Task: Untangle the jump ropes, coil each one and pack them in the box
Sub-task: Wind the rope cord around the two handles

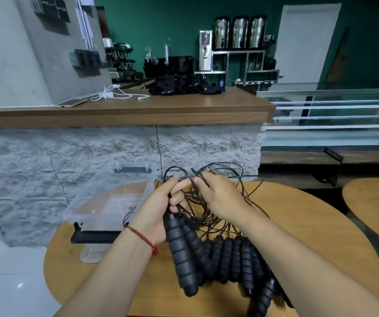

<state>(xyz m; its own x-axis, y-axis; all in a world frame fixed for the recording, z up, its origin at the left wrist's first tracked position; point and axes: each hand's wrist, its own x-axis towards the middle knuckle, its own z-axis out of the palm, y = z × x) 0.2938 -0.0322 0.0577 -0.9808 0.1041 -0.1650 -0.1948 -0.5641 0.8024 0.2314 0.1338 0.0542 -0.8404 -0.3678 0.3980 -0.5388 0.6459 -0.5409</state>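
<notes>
Spilling onto table (309, 225), tangled jump ropes (206, 255) gripped by left hand (158, 209), pinched higher by right hand (218, 197); clear box (106, 186) set at left

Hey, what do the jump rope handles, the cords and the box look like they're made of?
Handles: matte black foam, probably, going by the soft ribbed segments. Cords: thin glossy black, likely plastic-coated wire. Box: clear plastic; the table shows through its walls.
</notes>
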